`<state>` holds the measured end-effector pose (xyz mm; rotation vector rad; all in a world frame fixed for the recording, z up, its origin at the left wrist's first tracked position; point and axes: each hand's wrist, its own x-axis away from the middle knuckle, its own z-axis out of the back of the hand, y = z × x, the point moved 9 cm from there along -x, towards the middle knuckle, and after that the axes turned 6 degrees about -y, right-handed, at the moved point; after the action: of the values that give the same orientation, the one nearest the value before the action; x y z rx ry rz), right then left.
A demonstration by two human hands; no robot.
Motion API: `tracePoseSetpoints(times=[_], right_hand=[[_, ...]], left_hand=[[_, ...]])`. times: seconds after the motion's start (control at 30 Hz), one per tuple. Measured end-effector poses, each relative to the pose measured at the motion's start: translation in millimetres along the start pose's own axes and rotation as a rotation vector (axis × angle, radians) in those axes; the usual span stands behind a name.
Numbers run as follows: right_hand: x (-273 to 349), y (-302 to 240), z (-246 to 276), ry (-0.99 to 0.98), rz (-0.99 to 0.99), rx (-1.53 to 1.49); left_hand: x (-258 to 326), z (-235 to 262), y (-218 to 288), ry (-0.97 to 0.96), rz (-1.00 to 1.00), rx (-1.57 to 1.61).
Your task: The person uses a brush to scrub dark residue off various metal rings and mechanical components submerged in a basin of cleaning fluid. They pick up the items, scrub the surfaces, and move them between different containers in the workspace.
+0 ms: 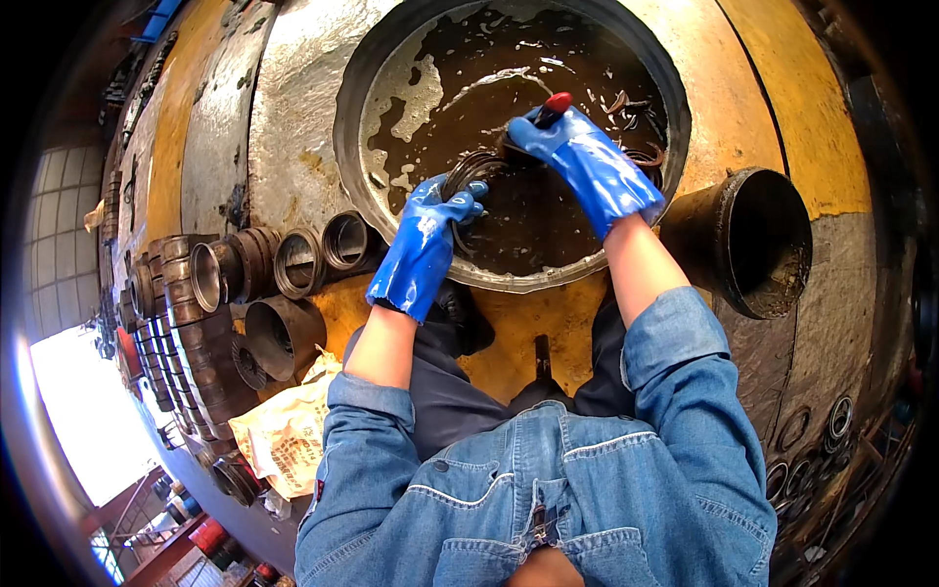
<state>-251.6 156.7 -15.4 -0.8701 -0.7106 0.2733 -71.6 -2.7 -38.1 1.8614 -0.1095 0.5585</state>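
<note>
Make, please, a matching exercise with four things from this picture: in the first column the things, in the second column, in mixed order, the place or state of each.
Column one
1. left hand
2. right hand
3. round tub
4. hollow cylinder with the widest mouth

Column two
A. stands or lies just to the right of the tub
B. grips a red-ended tool
C. contains dark liquid with patches of pale foam
D. holds dark curved rings

Right pairs: 1-D, 2-B, 3-C, 4-A
</note>
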Motion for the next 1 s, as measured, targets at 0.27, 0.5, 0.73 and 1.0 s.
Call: tracePoseSetpoints(times=[0.27, 0.5, 0.73, 1.0], right_hand=[[22.2, -58.2, -36.0, -0.199, 0.313, -0.032], [4.1, 28.3, 0.4, -0.025, -0.134, 0.067], [4.5, 40.2, 23.0, 0.095, -0.213, 0.212], [38.2, 29.1, 69.2, 0.257, 0.043, -0.163]], left_hand=[[-9.9, -5.7, 2.4, -0.037, -0.063, -0.005], [-7.5, -14.7, 3.3, -0.091, 0.061, -0.046], [-16.7, -38.5, -10.4, -0.135, 0.211, -0.103], [-19.6, -37.4, -10.7, -0.124, 0.109, 0.016]])
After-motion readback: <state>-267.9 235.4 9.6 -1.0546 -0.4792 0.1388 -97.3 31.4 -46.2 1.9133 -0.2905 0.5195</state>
